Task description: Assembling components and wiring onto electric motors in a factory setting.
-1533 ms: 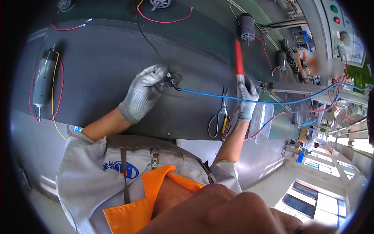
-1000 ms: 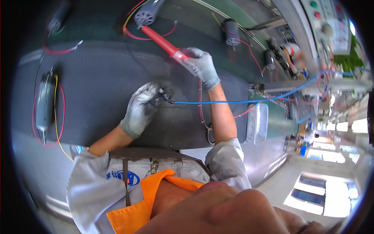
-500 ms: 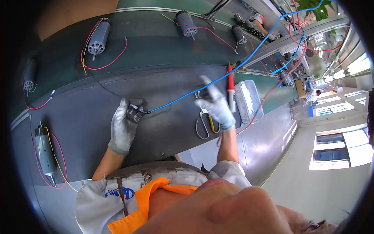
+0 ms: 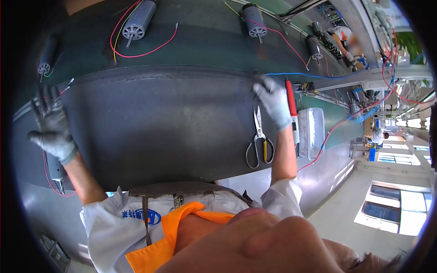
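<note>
My left hand (image 4: 53, 125), in a grey-white glove, is open with fingers spread. It hovers over the left end of the bench, partly covering a grey cylindrical motor (image 4: 56, 169) with a red wire. My gloved right hand (image 4: 274, 100) is at the right, beside a red-handled tool (image 4: 291, 98). Its fingertips are smeared, so whether they grip anything is unclear. A thin blue hose (image 4: 309, 74) runs rightward from close by those fingertips. Just below that hand lie scissors (image 4: 259, 133) with pale loops, one partly yellow.
Several motors with wires stand along the far green strip, among them one motor (image 4: 139, 22) at left and another (image 4: 254, 22) at centre. A clear plastic box (image 4: 313, 132) sits right of the scissors. A metal frame (image 4: 364, 79) and hanging red hose (image 4: 339, 127) border the right. Other people work beyond.
My left hand has let go of the black piece on the blue hose and swung left, opening. My right hand moved up and right. The hose now lies farther away. The view has shifted.
</note>
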Available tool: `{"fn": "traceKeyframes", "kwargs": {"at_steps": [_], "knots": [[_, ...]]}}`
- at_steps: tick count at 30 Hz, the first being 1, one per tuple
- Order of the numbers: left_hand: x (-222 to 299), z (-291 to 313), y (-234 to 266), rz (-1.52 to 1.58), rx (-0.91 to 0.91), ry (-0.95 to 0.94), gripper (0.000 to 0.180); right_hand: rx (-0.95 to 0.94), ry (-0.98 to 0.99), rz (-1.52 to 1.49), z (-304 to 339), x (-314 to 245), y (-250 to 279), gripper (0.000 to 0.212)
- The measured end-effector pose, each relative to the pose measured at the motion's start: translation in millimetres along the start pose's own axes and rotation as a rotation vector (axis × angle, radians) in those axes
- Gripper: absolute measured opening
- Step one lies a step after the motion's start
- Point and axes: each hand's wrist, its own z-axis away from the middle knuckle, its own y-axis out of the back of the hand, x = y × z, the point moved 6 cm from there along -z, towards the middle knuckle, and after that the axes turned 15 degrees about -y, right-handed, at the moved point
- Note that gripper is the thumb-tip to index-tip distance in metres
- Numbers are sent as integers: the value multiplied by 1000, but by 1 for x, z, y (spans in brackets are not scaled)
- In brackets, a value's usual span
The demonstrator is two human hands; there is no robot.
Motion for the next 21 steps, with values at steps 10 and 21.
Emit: {"fn": "traceKeyframes", "kwargs": {"at_steps": [10, 21], "knots": [[-156, 123, -92, -882, -937, 309, 50, 55, -382, 806, -212, 46, -79, 69], [-171, 129, -99, -956, -996, 227, 49, 124, -436, 275, -75, -52, -97, 83]]}}
